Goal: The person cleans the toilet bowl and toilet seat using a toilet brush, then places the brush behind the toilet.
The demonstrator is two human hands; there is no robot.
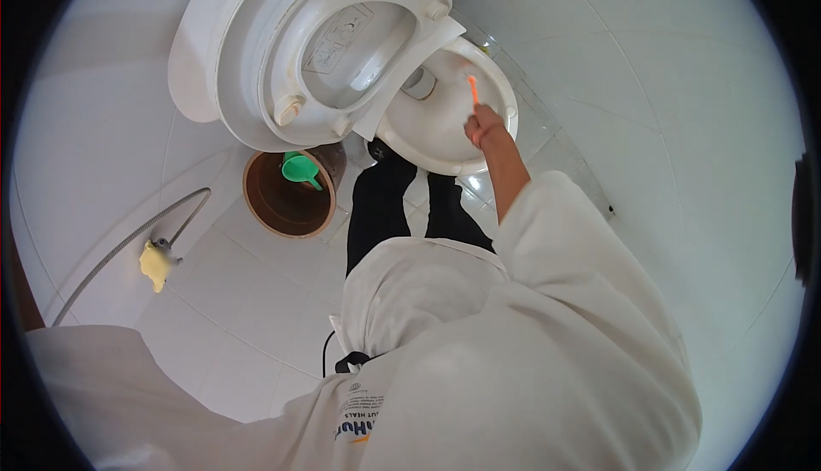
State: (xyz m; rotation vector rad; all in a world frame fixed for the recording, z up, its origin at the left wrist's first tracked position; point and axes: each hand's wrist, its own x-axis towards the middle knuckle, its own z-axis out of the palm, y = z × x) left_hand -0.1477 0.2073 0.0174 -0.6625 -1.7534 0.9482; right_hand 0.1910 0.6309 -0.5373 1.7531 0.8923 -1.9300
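An orange-handled brush or stick (474, 88) is held in my right hand (485, 125), whose fingers are wrapped round its lower part. Its far tip reaches over the inner right side of the white toilet bowl (506, 94). The bowl's drain opening (419, 83) lies to the left of the tip. My right wrist is above the bowl's front rim. The toilet seat and lid (282, 52) stand raised at the upper left. My left hand is out of view; only part of that arm shows at the far left edge.
A brown bucket (256, 206) with a green dipper (300, 168) in it stands left of my legs. A metal hose (111, 251) and a yellow cloth-like item (155, 266) are at the left wall. Tiled wall rises at the right.
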